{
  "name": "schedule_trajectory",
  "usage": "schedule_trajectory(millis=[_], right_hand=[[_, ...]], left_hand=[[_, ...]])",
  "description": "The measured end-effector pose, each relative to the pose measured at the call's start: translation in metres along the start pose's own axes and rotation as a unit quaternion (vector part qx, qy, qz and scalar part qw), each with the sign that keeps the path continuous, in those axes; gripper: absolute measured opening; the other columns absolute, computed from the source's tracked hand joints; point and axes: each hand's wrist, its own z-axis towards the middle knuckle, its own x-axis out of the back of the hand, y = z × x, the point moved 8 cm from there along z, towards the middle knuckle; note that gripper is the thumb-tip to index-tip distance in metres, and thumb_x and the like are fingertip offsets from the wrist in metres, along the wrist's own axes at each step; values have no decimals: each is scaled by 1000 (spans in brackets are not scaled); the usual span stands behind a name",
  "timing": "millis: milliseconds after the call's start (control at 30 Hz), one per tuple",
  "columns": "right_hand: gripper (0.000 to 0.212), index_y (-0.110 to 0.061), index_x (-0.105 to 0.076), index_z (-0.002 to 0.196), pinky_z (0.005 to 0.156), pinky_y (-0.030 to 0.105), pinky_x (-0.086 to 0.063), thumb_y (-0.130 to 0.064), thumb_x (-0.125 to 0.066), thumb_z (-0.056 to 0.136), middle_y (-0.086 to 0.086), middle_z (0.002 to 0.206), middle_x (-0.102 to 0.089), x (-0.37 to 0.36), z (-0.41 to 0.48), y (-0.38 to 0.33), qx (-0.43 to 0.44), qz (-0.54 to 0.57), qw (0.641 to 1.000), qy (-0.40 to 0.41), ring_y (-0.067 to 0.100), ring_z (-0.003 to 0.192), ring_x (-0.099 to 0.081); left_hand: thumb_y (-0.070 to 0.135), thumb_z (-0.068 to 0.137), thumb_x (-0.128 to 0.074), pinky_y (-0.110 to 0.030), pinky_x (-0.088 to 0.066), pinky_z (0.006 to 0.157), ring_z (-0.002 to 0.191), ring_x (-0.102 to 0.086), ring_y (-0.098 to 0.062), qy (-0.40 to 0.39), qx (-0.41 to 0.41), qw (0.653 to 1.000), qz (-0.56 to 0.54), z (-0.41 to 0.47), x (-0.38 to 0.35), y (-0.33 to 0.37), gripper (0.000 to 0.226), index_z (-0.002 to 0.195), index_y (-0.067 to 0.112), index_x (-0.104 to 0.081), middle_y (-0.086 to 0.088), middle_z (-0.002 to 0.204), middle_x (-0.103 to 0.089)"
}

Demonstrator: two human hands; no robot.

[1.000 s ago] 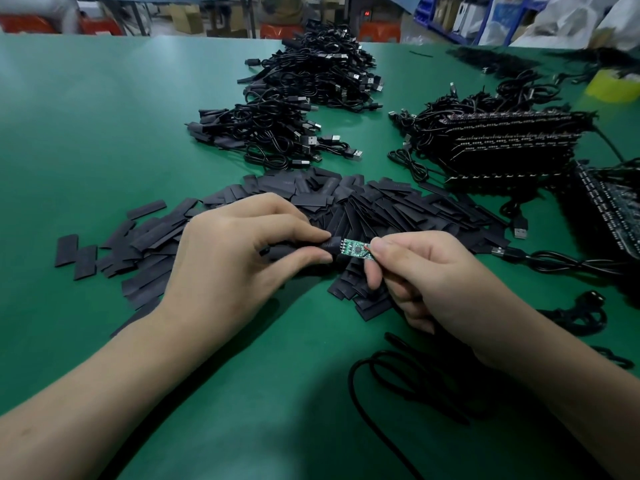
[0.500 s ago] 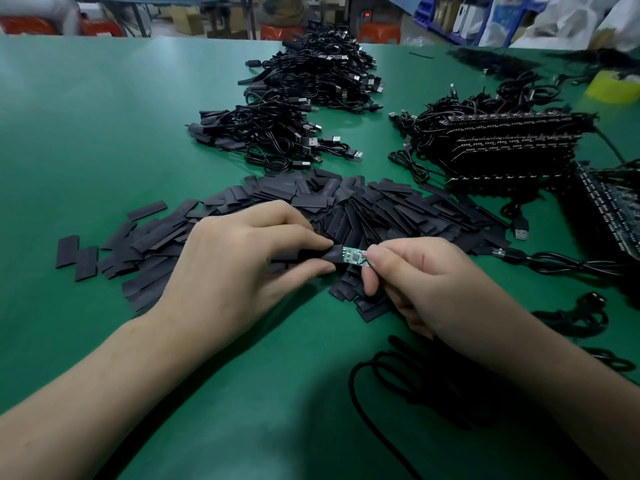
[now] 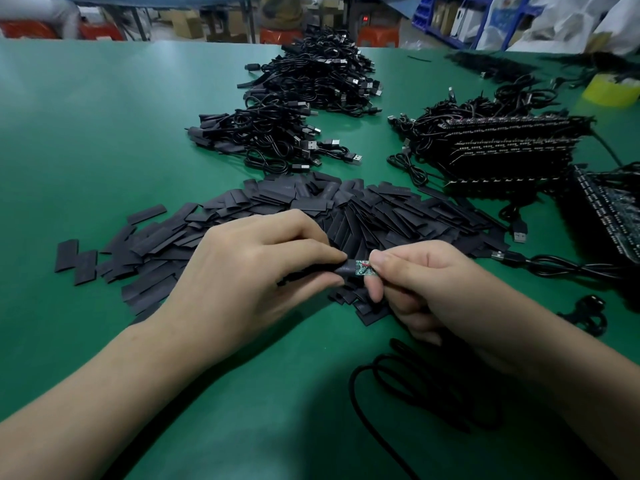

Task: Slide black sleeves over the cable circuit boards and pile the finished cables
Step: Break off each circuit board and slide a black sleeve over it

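Two hands are meeting low over the green table (image 3: 104,133). The left hand (image 3: 249,271) is pinching a black sleeve (image 3: 337,270) between thumb and forefinger, its grip pressed together on the tube. The right hand (image 3: 433,282) is pinching the right end of the green circuit board (image 3: 362,268), with its other fingers curled under. Against one second ago, less board is showing: the sleeve is creeping rightward, leaving only a short green stretch with a trace of red beside the right fingertips. Judgement: insertion is well under way but not finished. The right grip is probably going to have to shift back toward the black cable (image 3: 398,382) looping below that wrist, so the sleeve can pass fully. Board and sleeve are being held just above the heap of loose sleeves (image 3: 381,206). Sleeved cables are lying in a pile (image 3: 273,140) farther up the table, where this one is presumably going.
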Motion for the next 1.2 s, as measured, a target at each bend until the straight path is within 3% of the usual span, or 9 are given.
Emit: schedule_trajectory(millis=[167, 233, 400, 500, 600, 700, 867, 1000, 1200], right_hand=[[38, -25, -67, 68, 37, 23, -23, -45, -48, 95, -8, 49, -33, -4, 0, -3, 20, -42, 999, 2, 9, 39, -25], [40, -25, -68, 70, 38, 23, -23, -44, -49, 100, -8, 49, -33, -4, 1, -2, 21, -21, 1000, -4, 9, 39, -24], [31, -24, -71, 85, 38, 25, -29, -46, -51, 95, -7, 53, -36, 3, 0, -7, 53, -46, 997, 27, 9, 42, -29], [13, -32, -68, 100, 43, 30, -37, -40, -64, 90, -6, 61, -51, 19, -8, -28, 170, -154, 963, 140, 7, 47, -41], [5, -32, -71, 92, 50, 30, -46, -30, -72, 87, -4, 71, -63, 19, -20, -46, 256, -228, 919, 193, 14, 57, -56], [7, -32, -74, 87, 54, 22, -44, -25, -75, 86, -5, 73, -67, 13, -27, -55, 303, -297, 881, 210, 18, 64, -61], [7, -24, -76, 88, 59, 24, -46, -18, -79, 88, -7, 79, -70, 11, -29, -60, 327, -353, 848, 222, 13, 70, -64], [3, -22, -76, 89, 65, 14, -43, -19, -77, 89, -12, 81, -69, 9, -29, -61, 334, -361, 841, 226, 7, 76, -64], [4, -19, -77, 90, 70, 8, -39, -15, -79, 89, -13, 81, -67, 9, -32, -64, 345, -382, 827, 225, 1, 76, -62]], left_hand=[[32, 89, -78, -32, -55, 77, 87, -67, -12, -14, 26, 998, -54, 0, -5, 0, 23, 107, 18, -79, 5, 99, -68], [35, 88, -77, -29, -54, 80, 88, -66, -10, -18, 37, 997, -59, 0, -6, -1, 27, 110, 18, -79, 5, 100, -68], [30, 83, -83, -14, -48, 80, 85, -64, -2, 1, 95, 991, -93, 1, -4, -9, 24, 104, 18, -81, 6, 93, -70], [26, 81, -83, -8, -45, 79, 84, -66, -6, 22, 132, 985, -110, 1, 2, -15, 22, 101, 17, -81, 4, 92, -71], [25, 80, -82, -13, -49, 79, 85, -68, -7, 35, 146, 981, -122, 1, 5, -15, 22, 100, 15, -81, 3, 92, -72], [24, 80, -82, -17, -53, 78, 87, -69, -8, 31, 161, 976, -146, 1, 4, -16, 20, 98, 16, -82, 3, 92, -74], [28, 80, -79, -10, -47, 79, 86, -70, -4, 15, 175, 969, -174, 2, -1, -16, 20, 98, 19, -80, 8, 91, -74], [31, 80, -78, -9, -48, 78, 84, -70, 1, 17, 184, 964, -190, 0, -1, -17, 21, 99, 23, -80, 14, 91, -75], [29, 79, -78, -11, -53, 75, 79, -74, -5, 30, 210, 939, -270, -2, -4, -20, 20, 97, 22, -79, 8, 85, -78]])
